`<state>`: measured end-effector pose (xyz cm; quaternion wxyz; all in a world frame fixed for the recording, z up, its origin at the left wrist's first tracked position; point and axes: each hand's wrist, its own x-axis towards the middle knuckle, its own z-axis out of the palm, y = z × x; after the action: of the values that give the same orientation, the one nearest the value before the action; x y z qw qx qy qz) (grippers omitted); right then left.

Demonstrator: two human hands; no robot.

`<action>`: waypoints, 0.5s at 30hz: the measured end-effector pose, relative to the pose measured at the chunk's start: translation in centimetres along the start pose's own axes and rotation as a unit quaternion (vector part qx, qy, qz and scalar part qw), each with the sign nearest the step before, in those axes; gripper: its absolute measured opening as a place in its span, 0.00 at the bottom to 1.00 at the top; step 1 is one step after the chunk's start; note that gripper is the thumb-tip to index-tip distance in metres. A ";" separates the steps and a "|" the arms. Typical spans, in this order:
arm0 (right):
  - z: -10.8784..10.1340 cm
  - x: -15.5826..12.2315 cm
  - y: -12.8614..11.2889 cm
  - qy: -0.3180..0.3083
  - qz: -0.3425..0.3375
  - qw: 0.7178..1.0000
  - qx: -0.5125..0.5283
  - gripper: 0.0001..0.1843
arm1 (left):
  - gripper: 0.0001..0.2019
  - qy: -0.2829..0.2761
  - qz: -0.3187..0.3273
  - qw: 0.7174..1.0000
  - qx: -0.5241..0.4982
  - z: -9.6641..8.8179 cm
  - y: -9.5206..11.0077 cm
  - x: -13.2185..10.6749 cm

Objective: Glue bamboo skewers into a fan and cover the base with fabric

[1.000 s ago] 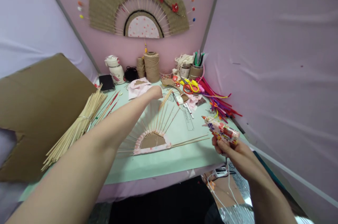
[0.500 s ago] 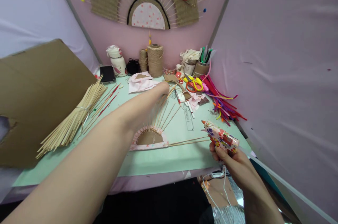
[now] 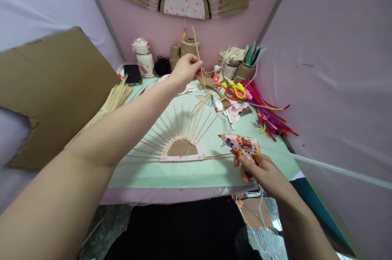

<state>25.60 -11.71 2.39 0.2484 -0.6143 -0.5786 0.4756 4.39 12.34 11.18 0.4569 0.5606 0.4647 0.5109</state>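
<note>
Head view: my two hands over a mint-green table [image 3: 183, 178], in a pink-walled corner.
Left hand [image 3: 183, 70]: raised above the far half of the table, thumb and fingertips pinched on one thin bamboo skewer [image 3: 197, 49]. I grip it low on the shaft, so most of its length stands nearly upright and its top end leans a little to the left.
Right hand [image 3: 260, 170]: curled round the handle of a flower-patterned glue gun [image 3: 240, 145], near the front right of the table. The nozzle points left, toward the fan frame, and the cord hangs off the table edge below my wrist.
Fan frame [image 3: 180, 149]: flat on the table between my hands, a pink-edged half-disc with skewers fanned out from its curved side. It lies flat so the spokes keep their spread.
Loose skewers [image 3: 203, 102]: a few lie just beyond the spokes, beneath my left hand.
Skewer bundle [image 3: 107, 106]: tied, on the left, well apart from the frame.
Back row: twine spools [image 3: 188, 49], scissors [image 3: 234, 90] and pipe cleaners [image 3: 269, 115] are pushed toward the wall and right side.
Cardboard sheet [image 3: 52, 88]: leans at the left.
</note>
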 end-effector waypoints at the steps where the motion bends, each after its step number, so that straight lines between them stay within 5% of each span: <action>1: 0.0 0.2 -0.4 -0.005 0.006 1.000 -0.008 0.28 | 0.08 -0.032 -0.007 0.999 -0.020 -0.9 0.4 -1.8; 4: 0.1 0.6 -1.7 -0.025 0.025 0.999 -0.028 0.27 | 0.08 -0.091 -0.065 0.989 -0.097 -3.7 0.1 -7.5; 8: 0.3 1.5 -3.0 -0.067 0.047 0.995 -0.062 0.30 | 0.08 -0.084 -0.154 0.972 -0.156 -6.2 -3.1 -13.0; 15: 1.0 2.9 -4.2 -0.107 0.059 0.983 -0.140 0.33 | 0.15 -0.060 -0.172 0.957 -0.225 -6.8 -7.6 -15.3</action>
<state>22.36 -8.38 4.75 0.0681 -0.6214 -0.6254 0.4670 -3.54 -1.35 1.82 0.6794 0.3847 0.3988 0.4810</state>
